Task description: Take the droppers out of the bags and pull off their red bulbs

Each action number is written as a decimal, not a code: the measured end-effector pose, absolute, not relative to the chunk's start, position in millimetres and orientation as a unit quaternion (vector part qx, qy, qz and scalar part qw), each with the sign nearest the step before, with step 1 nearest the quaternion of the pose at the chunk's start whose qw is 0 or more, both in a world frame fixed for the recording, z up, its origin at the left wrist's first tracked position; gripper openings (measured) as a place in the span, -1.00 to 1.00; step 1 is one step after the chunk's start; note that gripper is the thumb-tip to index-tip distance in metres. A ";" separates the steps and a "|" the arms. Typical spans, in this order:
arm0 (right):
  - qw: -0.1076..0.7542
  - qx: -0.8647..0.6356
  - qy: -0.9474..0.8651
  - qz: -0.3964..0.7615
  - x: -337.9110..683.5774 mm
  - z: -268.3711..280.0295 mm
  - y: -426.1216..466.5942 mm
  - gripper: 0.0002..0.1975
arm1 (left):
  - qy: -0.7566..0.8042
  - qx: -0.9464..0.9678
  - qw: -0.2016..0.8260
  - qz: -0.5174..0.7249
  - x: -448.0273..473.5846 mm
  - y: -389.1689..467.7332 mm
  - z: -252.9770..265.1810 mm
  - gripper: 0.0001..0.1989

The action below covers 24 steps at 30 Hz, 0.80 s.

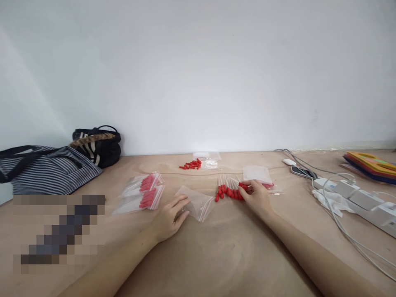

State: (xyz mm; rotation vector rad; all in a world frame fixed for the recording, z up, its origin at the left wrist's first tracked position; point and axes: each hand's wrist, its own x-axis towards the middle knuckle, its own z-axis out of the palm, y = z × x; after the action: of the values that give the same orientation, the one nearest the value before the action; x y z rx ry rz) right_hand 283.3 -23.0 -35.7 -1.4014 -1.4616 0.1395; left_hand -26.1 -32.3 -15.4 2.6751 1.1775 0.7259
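A row of droppers with red rubber bulbs and thin pale stems (229, 191) lies on the table, bulbs toward me. At its right end, my right hand (256, 198) is closed with thumb and fingers on the red bulb of one dropper (242, 186). My left hand (169, 218) rests by the left side of a clear zip bag (198, 203), its thumb and fingers apart, fingertips at the bag's edge. The bag lies flat with its red-striped seal to the right. Part of the right hand's grip is hidden behind its fingers.
Left of centre lie two zip bags holding red bulbs (148, 198). Loose red bulbs (192, 164) and clear stems (212, 163) lie near the wall. Another bag (255, 173) sits behind my right hand. Bags (52, 169) stand left; a power strip (355, 198) and cables right.
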 end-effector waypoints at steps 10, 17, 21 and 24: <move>0.417 -0.569 -0.707 -0.053 279.4 -34.7 -24.9 -0.79 | 0.348 0.921 0.154 0.084 -12.5 -50.3 6.0 -0.52; 0.401 -0.464 -0.788 -0.052 253.8 -23.0 -41.4 -0.82 | 0.392 0.903 0.123 0.127 -4.5 -46.8 -3.4 -0.65; 0.338 -0.393 -0.855 -0.028 223.3 -21.5 -52.0 -0.64 | 0.372 0.905 0.112 0.175 -5.1 -43.6 -12.0 -0.70; 0.332 -0.374 -0.866 -0.030 204.4 -23.1 -50.1 -0.54 | 0.357 0.909 0.113 0.186 -5.6 -43.8 -11.7 -0.70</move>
State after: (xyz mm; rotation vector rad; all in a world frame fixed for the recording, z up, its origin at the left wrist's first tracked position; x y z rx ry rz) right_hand 204.4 -50.1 -23.1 -0.9777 -2.2622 -0.0786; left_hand -5.6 -43.8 -11.7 2.6660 1.0463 0.5450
